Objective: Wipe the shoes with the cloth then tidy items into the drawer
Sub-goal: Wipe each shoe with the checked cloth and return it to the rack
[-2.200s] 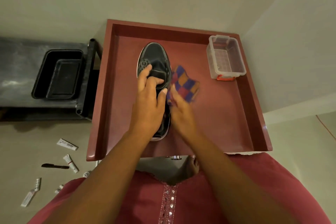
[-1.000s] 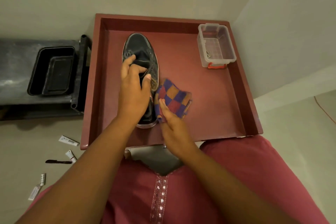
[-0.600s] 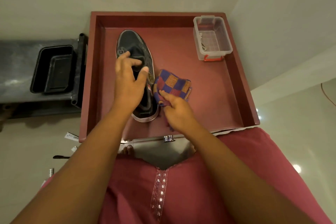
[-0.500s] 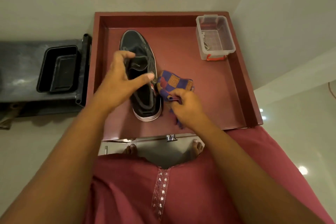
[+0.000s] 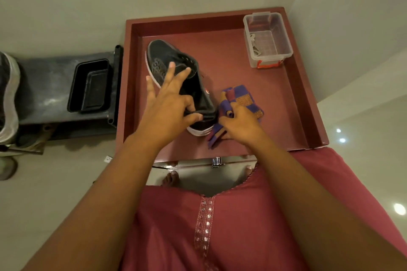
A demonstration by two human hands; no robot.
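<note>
A black shoe (image 5: 174, 68) with a white sole lies in the open red drawer (image 5: 275, 99), toe toward the far left corner. My left hand (image 5: 169, 108) pinches the shoe's heel collar between thumb and forefinger, with the other fingers spread over the opening. My right hand (image 5: 240, 125) grips a blue, purple and orange checked cloth (image 5: 244, 99) right beside the heel. The cloth touches the back of the shoe. A second shoe (image 5: 8, 97) with a pale sole shows at the left edge of the frame.
A clear plastic box (image 5: 268, 37) with a red latch stands in the drawer's far right corner. A black tray (image 5: 90, 86) sits on a dark low shelf (image 5: 46, 86) left of the drawer. The drawer's metal knob (image 5: 217, 161) is near my body.
My left hand slid from the shoe's middle back to the heel collar and pinched it. The shoe turned, toe swinging left. My right hand with the cloth moved against the heel.
</note>
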